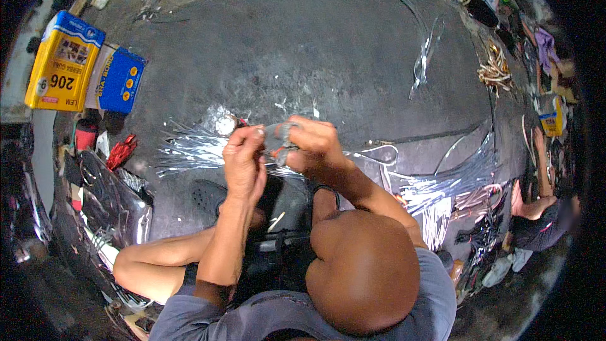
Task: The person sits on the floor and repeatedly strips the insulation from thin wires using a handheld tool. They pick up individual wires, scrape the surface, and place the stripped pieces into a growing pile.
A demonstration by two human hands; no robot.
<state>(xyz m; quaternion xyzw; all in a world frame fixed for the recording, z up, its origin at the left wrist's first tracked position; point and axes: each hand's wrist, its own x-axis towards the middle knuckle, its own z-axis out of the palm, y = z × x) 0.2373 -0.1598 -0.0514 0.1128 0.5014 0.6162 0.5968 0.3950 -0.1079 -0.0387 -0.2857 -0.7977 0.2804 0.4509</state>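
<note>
My left hand (pixel 245 159) is closed, thumb and fingers pinched together near the left end of a small grey piece (pixel 273 134) with an orange-red spot. From the other side, my right hand (pixel 313 145) curls its fingers round that piece; its exact kind is too small to tell. Beneath and left of my hands, a fanned bundle of glossy silver-white strips (pixel 189 150) lies on the dark mat. A round shiny tin (pixel 225 122) stands just behind the bundle. To the right of my right wrist, a thin pale strip makes a loop (pixel 384 154).
More silver strips (pixel 442 183) lie at right, beside pinkish ones (pixel 476 201). Yellow-and-blue tin (pixel 63 63) and blue box (pixel 120 81) stand at left, near red strips (pixel 122 151). Tan strips (pixel 495 71) sit far right. Another person (pixel 540 215) sits at the right edge.
</note>
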